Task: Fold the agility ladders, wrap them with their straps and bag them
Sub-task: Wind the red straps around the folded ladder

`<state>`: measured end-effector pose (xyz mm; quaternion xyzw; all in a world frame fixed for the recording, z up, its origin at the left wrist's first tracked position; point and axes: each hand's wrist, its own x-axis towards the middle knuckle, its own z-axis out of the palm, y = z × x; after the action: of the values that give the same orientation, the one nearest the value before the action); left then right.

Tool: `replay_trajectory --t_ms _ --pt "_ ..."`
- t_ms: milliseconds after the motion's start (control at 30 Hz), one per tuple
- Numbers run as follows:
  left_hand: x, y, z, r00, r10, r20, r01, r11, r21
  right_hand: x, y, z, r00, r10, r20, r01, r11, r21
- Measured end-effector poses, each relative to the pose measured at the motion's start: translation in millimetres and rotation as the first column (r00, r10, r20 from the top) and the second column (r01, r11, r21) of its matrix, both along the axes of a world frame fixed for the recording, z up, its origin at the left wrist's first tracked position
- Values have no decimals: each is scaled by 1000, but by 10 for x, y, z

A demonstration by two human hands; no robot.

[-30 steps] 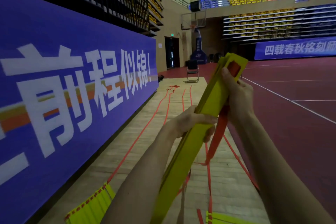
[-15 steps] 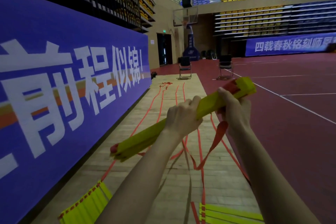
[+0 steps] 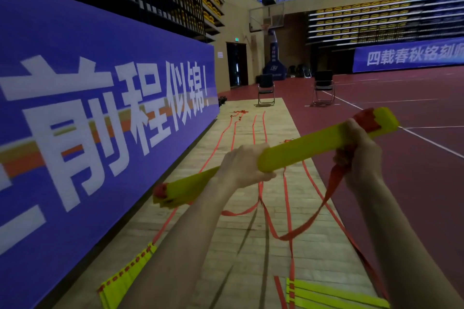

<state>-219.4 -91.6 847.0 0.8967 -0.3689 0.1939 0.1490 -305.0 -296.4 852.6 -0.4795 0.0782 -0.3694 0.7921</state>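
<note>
A stacked bundle of yellow ladder rungs (image 3: 301, 148) lies almost level in front of me, left end low, right end high. My left hand (image 3: 242, 164) grips it near the middle. My right hand (image 3: 359, 148) grips it near the right end and also holds the orange strap (image 3: 324, 204), which hangs from there in a loop toward the floor. Orange webbing shows at both bundle ends. Two more gathered ladders lie on the floor: one (image 3: 125, 276) at lower left, one (image 3: 326, 295) at lower right.
Long orange straps (image 3: 233, 133) trail away along the wooden floor strip. A purple banner wall (image 3: 88, 108) runs along the left. Two folding chairs (image 3: 266, 89) (image 3: 324, 86) stand far ahead. Red court floor (image 3: 401, 158) spreads to the right.
The bundle swung from steeply upright down to nearly level, its near end moving left and up. Both hands kept their grips. The strap loop now hangs lower under my right hand.
</note>
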Motion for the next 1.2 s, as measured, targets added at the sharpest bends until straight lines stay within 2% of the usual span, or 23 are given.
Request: replay_trajectory --t_ms 67,133,233,267,300,333,400,433,500,633,767,833,867,933,1000,1033,1100,1133,1200 --pt "12 -13 -38 972 60 229 -46 997 -66 -13 -26 -21 990 -12 -139 -6 991 -131" --pt "65 -18 -96 864 110 491 -70 993 -98 -20 -9 -77 967 -58 -250 15 985 -171" --pt "113 -84 -166 711 127 691 -67 991 -114 -35 35 -123 960 -67 -273 64 998 -17" --pt "103 -96 -167 690 115 715 -57 993 -104 -39 50 -113 970 -59 -237 74 996 54" --pt "72 -101 -145 709 91 700 -43 995 -86 -35 58 -98 980 -61 -192 84 990 115" --pt "34 -102 -110 763 63 643 -35 998 -56 -34 64 -74 986 -74 -151 97 983 154" --pt "-26 -99 -25 907 32 421 -53 998 39 -40 72 -29 988 -104 -109 123 976 178" --pt "-46 -99 10 949 43 312 -69 995 71 -37 72 -19 988 -113 -104 130 976 176" --pt "-62 -102 47 967 60 246 -84 993 88 -36 69 -37 989 -112 -99 128 977 171" --pt "-50 -144 -61 928 44 371 -58 998 24 -7 24 -161 997 -54 -63 64 984 164" --pt "4 -177 -186 792 59 607 -81 997 9 19 74 -259 949 143 -280 -112 986 124" --pt "19 -203 -250 732 31 680 -70 997 30 59 126 -271 948 113 -298 -54 978 200" --pt "-9 -218 -252 731 1 683 -46 998 48 85 138 -260 958 71 -276 4 966 260" --pt "-88 -223 -213 821 -31 571 -8 998 66 123 143 -220 972 0 -234 87 929 359" --pt "-94 -179 -112 966 54 252 -85 990 114 148 103 -213 979 -36 -202 124 890 439" --pt "-61 -110 -63 984 111 138 -134 975 174 151 68 -223 980 -53 -194 141 868 476" --pt "13 92 -14 987 152 43 -158 951 266 146 -16 -240 976 -97 -193 184 841 509" --pt "52 210 -10 990 138 -10 -130 953 275 142 -61 -249 972 -121 -204 211 835 509" --pt "88 420 8 982 63 -176 -30 982 184 125 -124 -253 963 -164 -213 253 824 507"
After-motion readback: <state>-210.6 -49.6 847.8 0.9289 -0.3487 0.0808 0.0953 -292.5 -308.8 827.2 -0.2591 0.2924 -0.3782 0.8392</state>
